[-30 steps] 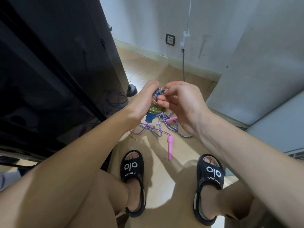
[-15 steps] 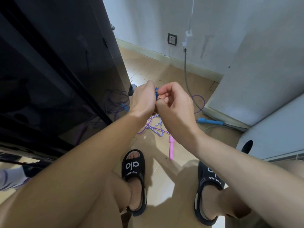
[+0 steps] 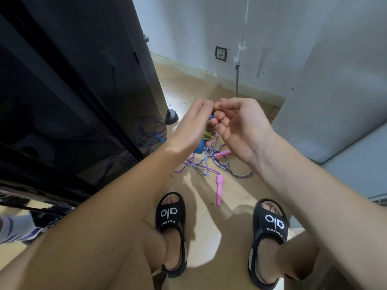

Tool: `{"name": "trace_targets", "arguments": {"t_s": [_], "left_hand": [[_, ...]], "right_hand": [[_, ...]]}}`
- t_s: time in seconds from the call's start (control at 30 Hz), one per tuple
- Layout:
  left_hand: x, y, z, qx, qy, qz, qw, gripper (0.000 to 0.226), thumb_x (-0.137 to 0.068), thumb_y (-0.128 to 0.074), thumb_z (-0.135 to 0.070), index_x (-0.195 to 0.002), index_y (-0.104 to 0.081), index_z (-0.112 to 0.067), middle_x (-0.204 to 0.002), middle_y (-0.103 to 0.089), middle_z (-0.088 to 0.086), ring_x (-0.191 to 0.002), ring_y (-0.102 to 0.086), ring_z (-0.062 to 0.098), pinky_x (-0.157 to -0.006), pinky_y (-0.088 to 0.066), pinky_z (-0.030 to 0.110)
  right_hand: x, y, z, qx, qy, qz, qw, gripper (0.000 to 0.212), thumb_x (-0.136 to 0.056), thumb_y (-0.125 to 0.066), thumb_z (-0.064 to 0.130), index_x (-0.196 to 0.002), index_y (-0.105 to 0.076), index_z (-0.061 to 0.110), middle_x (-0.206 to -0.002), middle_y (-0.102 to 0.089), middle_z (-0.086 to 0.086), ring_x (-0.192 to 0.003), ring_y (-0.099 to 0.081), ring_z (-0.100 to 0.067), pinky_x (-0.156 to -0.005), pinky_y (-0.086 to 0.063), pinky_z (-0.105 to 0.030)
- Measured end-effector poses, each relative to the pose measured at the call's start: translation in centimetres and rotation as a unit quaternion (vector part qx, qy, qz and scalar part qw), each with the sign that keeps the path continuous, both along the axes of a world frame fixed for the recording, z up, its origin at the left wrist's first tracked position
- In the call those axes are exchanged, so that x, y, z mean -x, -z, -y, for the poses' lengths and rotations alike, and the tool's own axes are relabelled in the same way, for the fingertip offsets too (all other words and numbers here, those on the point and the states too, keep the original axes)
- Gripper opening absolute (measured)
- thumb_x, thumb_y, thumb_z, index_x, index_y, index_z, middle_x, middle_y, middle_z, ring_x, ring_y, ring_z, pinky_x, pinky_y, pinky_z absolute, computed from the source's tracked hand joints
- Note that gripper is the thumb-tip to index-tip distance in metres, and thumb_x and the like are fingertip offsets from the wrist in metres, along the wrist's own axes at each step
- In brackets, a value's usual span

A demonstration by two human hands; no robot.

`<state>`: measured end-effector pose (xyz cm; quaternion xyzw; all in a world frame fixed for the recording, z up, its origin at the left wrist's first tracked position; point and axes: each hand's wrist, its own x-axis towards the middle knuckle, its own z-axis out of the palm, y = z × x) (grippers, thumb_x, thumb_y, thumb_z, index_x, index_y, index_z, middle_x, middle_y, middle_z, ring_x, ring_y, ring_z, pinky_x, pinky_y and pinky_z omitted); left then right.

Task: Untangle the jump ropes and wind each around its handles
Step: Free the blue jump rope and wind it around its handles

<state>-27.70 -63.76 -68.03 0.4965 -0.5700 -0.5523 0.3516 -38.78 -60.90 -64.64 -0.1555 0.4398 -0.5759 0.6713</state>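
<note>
The left hand is wrapped around the blue handles with rope wound on them, and the right hand pinches the rope end right beside it. It looks best to tuck that end in tight so it cannot slip loose. The pink-handled rope lies tangled on the floor below.

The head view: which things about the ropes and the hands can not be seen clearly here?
- Head view: the wound bundle with blue handles is mostly hidden between the left hand and right hand; how far it is wound cannot be told.
- Right hand fingertips are blurred; what they pinch is unclear.
- The purple-white rope on the floor passes behind the hands; whether it is tangled with the pink-handled rope is unclear.
</note>
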Motion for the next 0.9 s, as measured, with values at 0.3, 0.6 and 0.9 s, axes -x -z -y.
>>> {"name": "trace_targets", "arguments": {"t_s": [0.3, 0.6, 0.9], "left_hand": [[-0.1, -0.2, 0.4, 0.131, -0.050, 0.157, 0.978, 0.036, -0.101, -0.036, -0.020, -0.071, -0.056, -0.023, -0.049, -0.052, -0.010, -0.043, -0.046, 0.011, -0.047, -0.038, 0.025], [-0.9, -0.6, 0.3, 0.031, 0.013, 0.159, 0.987, 0.033, -0.096, -0.040, -0.015, -0.067, -0.055, -0.013, -0.043, -0.050, -0.005, -0.040, -0.046, 0.018, -0.041, -0.033, 0.020], [-1.8, -0.1, 0.2, 0.041, 0.088, 0.125, 0.987, 0.040, -0.106, -0.039, -0.039, -0.083, -0.055, -0.011, -0.069, -0.064, 0.011, -0.052, -0.051, 0.022, -0.049, -0.036, 0.029]], "right_hand": [[-1.8, 1.8, 0.6, 0.066, -0.017, -0.213, 0.975, 0.008, -0.077, -0.051, 0.003, -0.072, -0.050, 0.010, -0.048, -0.037, -0.001, -0.043, -0.038, -0.019, -0.049, -0.039, -0.029], [-0.7, 2.7, -1.7, 0.163, -0.076, -0.534, 0.826, 0.011, -0.094, -0.046, 0.020, -0.103, -0.047, 0.025, -0.057, -0.062, 0.014, -0.067, -0.057, -0.012, -0.062, -0.052, -0.039], [2.3, 0.9, 0.7, -0.006, -0.017, -0.194, 0.981, 0.015, -0.090, -0.053, 0.010, -0.078, -0.048, 0.018, -0.051, -0.044, 0.002, -0.048, -0.029, -0.015, -0.055, -0.036, -0.027]]}}
